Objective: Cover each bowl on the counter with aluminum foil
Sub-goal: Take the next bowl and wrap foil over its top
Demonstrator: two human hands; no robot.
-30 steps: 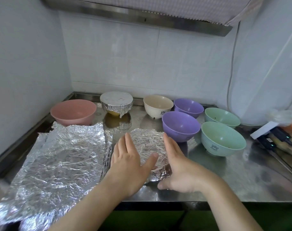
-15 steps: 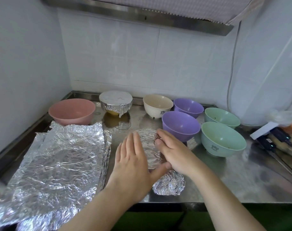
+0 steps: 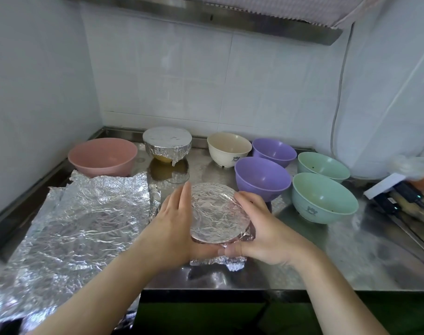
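Note:
A bowl wrapped in crinkled foil (image 3: 218, 213) stands at the middle front of the steel counter (image 3: 331, 259). My left hand (image 3: 172, 221) lies against its left side, fingers straight, thumb wrapped along the front. My right hand (image 3: 266, 226) curls round its right side, and both thumbs meet at the front over a loose foil flap. A second foil-covered bowl (image 3: 167, 143) stands at the back. Uncovered are a pink bowl (image 3: 102, 153), a cream bowl (image 3: 229, 147), two purple bowls (image 3: 273, 151) (image 3: 263, 175) and two green bowls (image 3: 323, 164) (image 3: 324, 197).
A stack of crumpled foil sheets (image 3: 85, 218) lies at the left and hangs over the counter's front edge. Black and white devices with cables (image 3: 394, 197) sit at the far right. Tiled walls close the left and back, and a wire (image 3: 336, 117) runs down the wall.
My right hand has moved from the bowl's top to its right side. Both hands now wrap the bowl with thumbs meeting in front, and the foil top lies uncovered.

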